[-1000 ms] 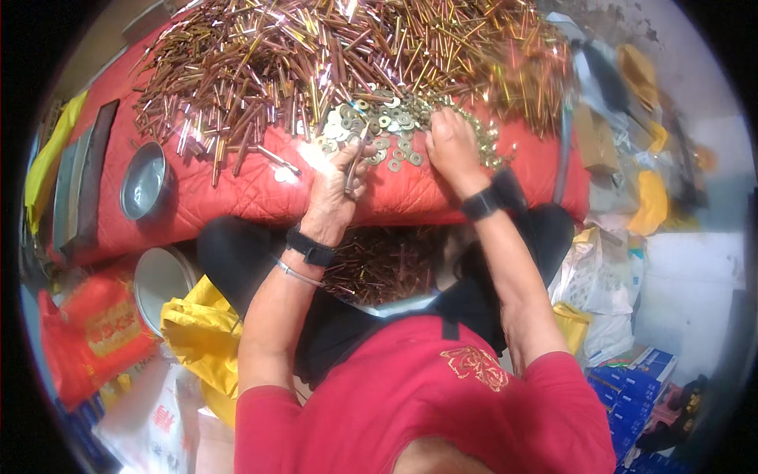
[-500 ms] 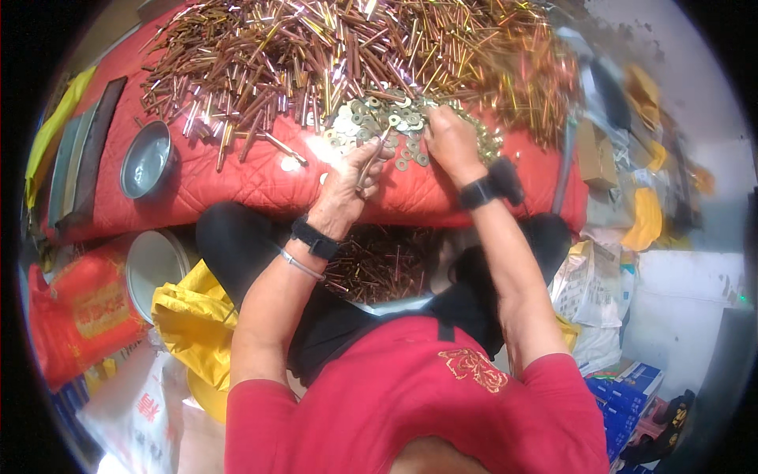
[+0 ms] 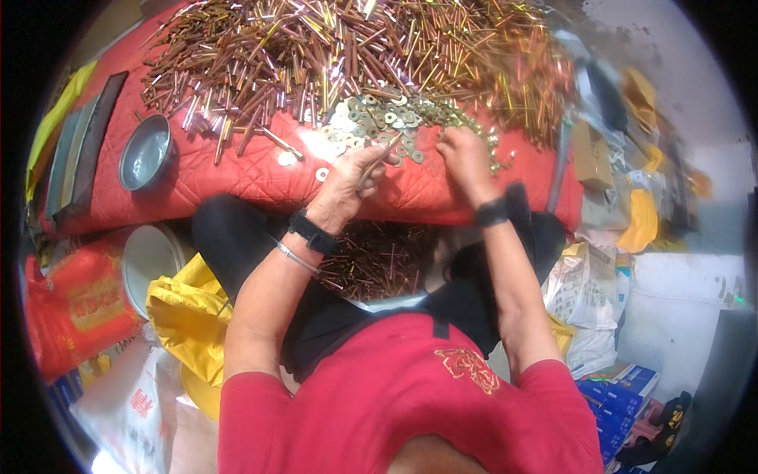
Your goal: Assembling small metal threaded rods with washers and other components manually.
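Observation:
My left hand (image 3: 352,175) is closed round a slim metal rod (image 3: 393,142), whose end points up and away to the right. Just beyond it on the red quilted cloth (image 3: 260,178) is a heap of flat round washers (image 3: 359,126). My right hand (image 3: 467,160) is a little to the right of the rod, over the cloth, with thumb and fingers pinched together; anything between them is hidden. Small brass-coloured pieces (image 3: 493,150) lie scattered beside that hand. Farther back spreads a large pile of copper-coloured metal rods (image 3: 316,55).
A grey metal bowl (image 3: 147,152) stands on the cloth at the left. More rods fill a container (image 3: 371,265) between my legs. A white bucket (image 3: 150,265) and yellow cloth (image 3: 189,304) are at the lower left; blue boxes (image 3: 620,403) sit at the lower right.
My right hand has drawn back from the washers, toward me and slightly right. The left hand stays nearly in place, still holding the rod.

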Demonstrator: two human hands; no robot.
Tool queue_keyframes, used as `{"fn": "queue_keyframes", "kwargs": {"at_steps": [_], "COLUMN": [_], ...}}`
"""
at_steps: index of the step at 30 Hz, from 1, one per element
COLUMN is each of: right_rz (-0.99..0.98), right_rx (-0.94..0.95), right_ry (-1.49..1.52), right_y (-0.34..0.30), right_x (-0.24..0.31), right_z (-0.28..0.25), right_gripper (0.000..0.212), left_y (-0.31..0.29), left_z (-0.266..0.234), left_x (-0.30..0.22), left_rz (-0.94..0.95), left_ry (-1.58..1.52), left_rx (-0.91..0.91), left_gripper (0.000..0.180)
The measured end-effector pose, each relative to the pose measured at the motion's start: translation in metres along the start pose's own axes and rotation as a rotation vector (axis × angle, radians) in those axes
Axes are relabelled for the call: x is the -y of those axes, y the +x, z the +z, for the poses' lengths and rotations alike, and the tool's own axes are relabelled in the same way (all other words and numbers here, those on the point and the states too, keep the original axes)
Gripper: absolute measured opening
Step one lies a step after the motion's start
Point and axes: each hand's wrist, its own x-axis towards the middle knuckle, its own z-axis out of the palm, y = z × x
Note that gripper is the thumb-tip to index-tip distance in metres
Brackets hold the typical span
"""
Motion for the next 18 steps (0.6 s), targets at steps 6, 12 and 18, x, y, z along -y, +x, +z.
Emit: {"fn": "queue_keyframes", "kwargs": {"at_steps": [6,12,18], "right_rz": [0.233,0.116,0.199], "right_rx": [0.024,0.058,0.024], "right_ry": [1.044,1.254,1.386], "right_y": [-0.009,-0.013,-0.013], "right_x": [0.039,0.056,0.068], "right_z": [-0.027,-0.03,-0.041], "right_gripper": [0.009,0.017,0.028], "left_y": [-0.011,-0.015,-0.02], "left_z": [0.006,0.015,0.019], "left_x": [-0.003,-0.004,-0.008], "left_rz": [0.07,0.12,0.176], "left_ry": [0.102,0.292,0.301], "left_rx": [0.125,0.134,0.114], "left_gripper": [0.025,0.025,0.025]}}
